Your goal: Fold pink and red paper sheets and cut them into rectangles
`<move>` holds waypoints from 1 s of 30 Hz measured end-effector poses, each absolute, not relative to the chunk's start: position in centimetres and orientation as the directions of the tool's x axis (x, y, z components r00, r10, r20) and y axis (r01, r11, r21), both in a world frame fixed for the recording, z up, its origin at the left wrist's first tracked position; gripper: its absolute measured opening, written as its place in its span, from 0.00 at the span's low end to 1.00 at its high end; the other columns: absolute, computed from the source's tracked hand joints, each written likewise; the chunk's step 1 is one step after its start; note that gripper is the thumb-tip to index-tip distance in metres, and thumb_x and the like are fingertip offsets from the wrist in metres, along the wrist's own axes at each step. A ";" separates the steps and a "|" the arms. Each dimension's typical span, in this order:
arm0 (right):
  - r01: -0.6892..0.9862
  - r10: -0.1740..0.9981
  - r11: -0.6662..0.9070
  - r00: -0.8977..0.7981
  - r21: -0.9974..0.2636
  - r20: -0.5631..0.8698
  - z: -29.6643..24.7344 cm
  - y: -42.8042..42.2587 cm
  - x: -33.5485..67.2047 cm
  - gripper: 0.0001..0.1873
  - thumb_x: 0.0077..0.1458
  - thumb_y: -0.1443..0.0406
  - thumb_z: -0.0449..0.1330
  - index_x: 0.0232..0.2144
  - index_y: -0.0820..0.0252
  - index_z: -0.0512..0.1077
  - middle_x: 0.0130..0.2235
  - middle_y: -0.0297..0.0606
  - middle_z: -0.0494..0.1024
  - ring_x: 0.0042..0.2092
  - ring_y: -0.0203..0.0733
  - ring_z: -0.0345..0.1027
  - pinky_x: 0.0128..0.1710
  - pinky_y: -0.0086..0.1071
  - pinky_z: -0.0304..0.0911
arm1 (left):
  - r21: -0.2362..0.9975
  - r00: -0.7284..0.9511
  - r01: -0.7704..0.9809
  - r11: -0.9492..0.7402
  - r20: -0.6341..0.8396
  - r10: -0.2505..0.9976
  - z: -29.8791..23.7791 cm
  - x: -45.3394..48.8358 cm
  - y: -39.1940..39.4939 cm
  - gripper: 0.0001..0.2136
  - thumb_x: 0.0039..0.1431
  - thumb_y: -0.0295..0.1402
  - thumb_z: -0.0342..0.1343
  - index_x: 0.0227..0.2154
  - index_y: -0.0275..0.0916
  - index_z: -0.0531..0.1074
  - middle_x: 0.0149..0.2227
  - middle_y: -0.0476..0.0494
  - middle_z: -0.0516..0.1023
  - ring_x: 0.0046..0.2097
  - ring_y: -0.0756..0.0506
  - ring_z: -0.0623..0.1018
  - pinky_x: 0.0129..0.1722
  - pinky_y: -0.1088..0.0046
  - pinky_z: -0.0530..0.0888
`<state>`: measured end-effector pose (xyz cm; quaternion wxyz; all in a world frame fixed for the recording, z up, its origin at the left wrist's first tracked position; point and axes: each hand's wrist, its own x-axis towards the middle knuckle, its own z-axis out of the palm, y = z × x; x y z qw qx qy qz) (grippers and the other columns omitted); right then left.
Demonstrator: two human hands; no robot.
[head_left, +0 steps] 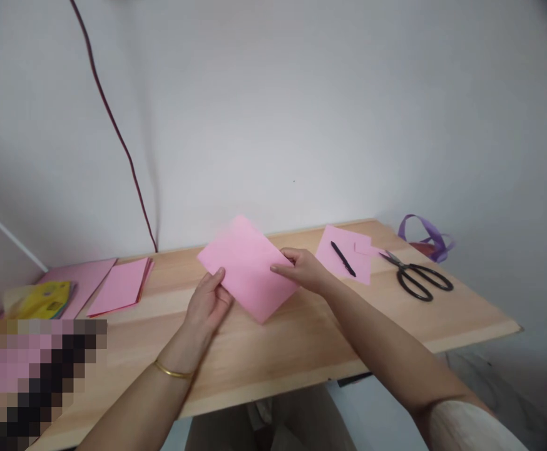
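A pink sheet of paper (pixel 250 266) is held up above the table, turned so that its corners point up, down and sideways. My left hand (pixel 210 297) grips its lower left edge, thumb on the front face and fingers behind. At the right corner my right hand (pixel 301 268) pinches the same sheet, with the thumb in front. The fingers behind the paper are partly hidden. To the right of my right hand, a black pen (pixel 343 259) rests on another pink sheet (pixel 325 250).
Black-handled scissors (pixel 414 272) lie at the right of the wooden table (pixel 264 363), near a small pink strip (pixel 367 249). Purple ribbon (pixel 426 235) sits at the far right edge. Stacked pink paper (pixel 121 285) and a yellow packet (pixel 51 299) lie left. A cord (pixel 114 119) hangs along the wall.
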<state>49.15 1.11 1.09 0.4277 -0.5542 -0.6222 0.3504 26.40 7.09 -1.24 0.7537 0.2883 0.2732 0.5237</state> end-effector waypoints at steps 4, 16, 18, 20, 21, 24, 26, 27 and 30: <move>0.526 0.989 0.130 -0.125 -0.841 0.074 1.3 0.9 50.6 0.14 0.52 0.55 0.62 0.26 0.60 0.71 0.30 0.31 0.72 0.33 0.37 0.66 0.30 0.28 0.56 | 0.837 0.341 -0.439 0.325 -0.179 0.923 -0.4 24.1 9.0 0.06 0.53 0.25 0.62 0.35 0.36 0.77 0.37 0.44 0.82 0.36 0.50 0.80 0.37 0.79 0.78; 0.564 0.967 0.085 -0.246 -0.822 -0.069 1.2 0.7 51.4 0.11 0.48 0.58 0.65 0.33 0.58 0.74 0.34 0.32 0.76 0.36 0.38 0.67 0.33 0.29 0.58 | 0.953 0.494 0.021 0.301 -0.272 0.826 0.0 23.4 10.2 0.19 0.37 0.35 0.74 0.35 0.36 0.81 0.33 0.38 0.83 0.30 0.44 0.79 0.30 0.71 0.76; 0.515 0.978 0.030 -0.193 -0.856 -0.083 1.0 0.7 52.0 0.12 0.48 0.58 0.66 0.33 0.59 0.74 0.33 0.33 0.76 0.36 0.38 0.68 0.34 0.30 0.59 | 0.950 0.456 0.005 0.312 -0.280 0.845 -0.4 22.8 10.5 0.20 0.36 0.35 0.74 0.35 0.35 0.81 0.33 0.39 0.83 0.30 0.45 0.79 0.30 0.72 0.76; 0.446 0.981 -0.022 -0.163 -0.895 -0.105 0.7 0.8 52.5 0.13 0.48 0.57 0.66 0.34 0.59 0.74 0.31 0.34 0.76 0.34 0.37 0.68 0.33 0.30 0.60 | 0.941 0.434 0.000 0.338 -0.304 0.848 -0.5 22.2 10.9 0.22 0.35 0.36 0.74 0.37 0.35 0.80 0.34 0.38 0.83 0.30 0.44 0.79 0.29 0.71 0.76; 0.419 0.982 -0.035 -0.152 -0.907 -0.108 0.5 0.8 52.6 0.13 0.49 0.57 0.65 0.33 0.60 0.74 0.30 0.33 0.75 0.33 0.36 0.68 0.33 0.30 0.59 | 0.938 0.430 0.000 0.347 -0.313 0.847 -0.5 22.0 11.1 0.22 0.35 0.36 0.74 0.37 0.35 0.80 0.34 0.38 0.83 0.30 0.44 0.79 0.30 0.71 0.76; 0.365 0.988 -0.041 -0.123 -0.930 -0.091 0.0 1.1 52.7 0.13 0.51 0.55 0.64 0.31 0.60 0.73 0.27 0.32 0.73 0.30 0.34 0.66 0.32 0.29 0.59 | 0.938 0.436 0.014 0.346 -0.317 0.842 -0.7 21.7 11.6 0.23 0.36 0.37 0.74 0.38 0.34 0.79 0.36 0.37 0.82 0.32 0.44 0.79 0.31 0.70 0.76; 0.336 0.992 -0.058 -0.090 -0.940 -0.094 -0.5 1.4 52.6 0.14 0.52 0.55 0.62 0.30 0.60 0.72 0.26 0.32 0.73 0.29 0.34 0.66 0.32 0.29 0.59 | 0.941 0.454 0.050 0.334 -0.320 0.832 -1.0 21.7 11.8 0.24 0.37 0.38 0.74 0.38 0.33 0.79 0.36 0.36 0.82 0.33 0.43 0.79 0.33 0.69 0.75; 0.348 0.993 -0.069 -0.065 -0.935 -0.098 -0.7 1.5 52.5 0.14 0.53 0.55 0.61 0.30 0.60 0.72 0.26 0.32 0.73 0.29 0.34 0.66 0.32 0.29 0.59 | 0.943 0.462 0.081 0.323 -0.323 0.826 -1.2 21.7 11.8 0.24 0.37 0.39 0.73 0.38 0.33 0.79 0.36 0.36 0.82 0.34 0.43 0.79 0.34 0.69 0.75; 0.579 0.998 -0.059 0.039 -0.813 -0.045 -1.7 2.1 52.0 0.09 0.55 0.59 0.59 0.30 0.60 0.71 0.26 0.32 0.72 0.28 0.35 0.64 0.30 0.29 0.54 | 0.945 0.458 0.240 0.223 -0.312 0.832 -1.6 21.6 11.8 0.23 0.39 0.43 0.71 0.36 0.34 0.78 0.35 0.38 0.81 0.34 0.43 0.78 0.34 0.68 0.73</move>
